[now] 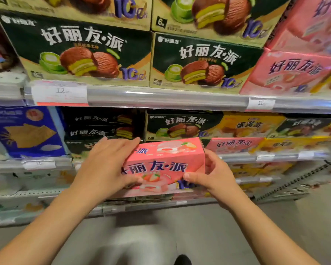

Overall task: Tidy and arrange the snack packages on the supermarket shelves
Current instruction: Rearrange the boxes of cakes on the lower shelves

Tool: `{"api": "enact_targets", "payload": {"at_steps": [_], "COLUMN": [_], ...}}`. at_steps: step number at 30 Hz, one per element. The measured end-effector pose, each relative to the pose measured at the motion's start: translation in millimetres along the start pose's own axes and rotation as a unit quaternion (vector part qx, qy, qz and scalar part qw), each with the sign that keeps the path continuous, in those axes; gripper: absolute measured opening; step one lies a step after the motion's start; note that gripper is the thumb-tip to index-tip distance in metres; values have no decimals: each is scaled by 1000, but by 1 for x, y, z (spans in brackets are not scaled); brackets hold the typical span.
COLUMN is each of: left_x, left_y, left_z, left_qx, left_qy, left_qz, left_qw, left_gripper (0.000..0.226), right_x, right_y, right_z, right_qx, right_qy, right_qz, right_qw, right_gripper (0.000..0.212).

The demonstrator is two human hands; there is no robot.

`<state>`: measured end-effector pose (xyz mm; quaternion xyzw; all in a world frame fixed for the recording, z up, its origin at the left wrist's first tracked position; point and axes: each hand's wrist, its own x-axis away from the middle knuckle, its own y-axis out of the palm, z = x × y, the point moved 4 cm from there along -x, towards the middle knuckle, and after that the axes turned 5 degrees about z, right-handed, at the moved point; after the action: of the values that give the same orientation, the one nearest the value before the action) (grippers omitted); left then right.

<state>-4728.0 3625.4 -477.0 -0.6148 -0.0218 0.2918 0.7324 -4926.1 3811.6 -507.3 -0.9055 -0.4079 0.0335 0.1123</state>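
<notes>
Your left hand (105, 165) and right hand (212, 175) clamp the pink box (164, 165) at its ends, below the shelf rail (161, 98) carrying 2 green boxes (80, 48).

Supermarket aisle. Metal shelving (166, 99) in several tiers fills the view, clear price rails along each front edge. White price tags (260, 103) clipped in. Grey smooth floor (199, 232) below. Even, bright indoor light.

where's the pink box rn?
Head view, lower centre: pink box held between left hand and right hand, before the dark green boxes.
</notes>
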Motion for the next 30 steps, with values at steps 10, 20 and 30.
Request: {"api": "enact_targets", "payload": {"at_steps": [10, 20, 30], "left_x": [-28, -52, -64], "left_y": [95, 164, 168], "left_z": [121, 301, 366], "left_qx": [571, 604, 599], "left_qy": [-231, -259, -289], "left_qz": [-52, -95, -29], "left_qw": [786, 748, 746], "left_gripper": [57, 50, 63], "right_x": [77, 128, 69], "right_y": [-158, -326, -422], "right_z": [46, 122, 69], "right_qx": [-214, -284, 175], "right_qy": [56, 182, 70], "right_qz": [141, 148, 129], "right_qw": [965, 929, 974], "right_gripper": [17, 26, 94]}}
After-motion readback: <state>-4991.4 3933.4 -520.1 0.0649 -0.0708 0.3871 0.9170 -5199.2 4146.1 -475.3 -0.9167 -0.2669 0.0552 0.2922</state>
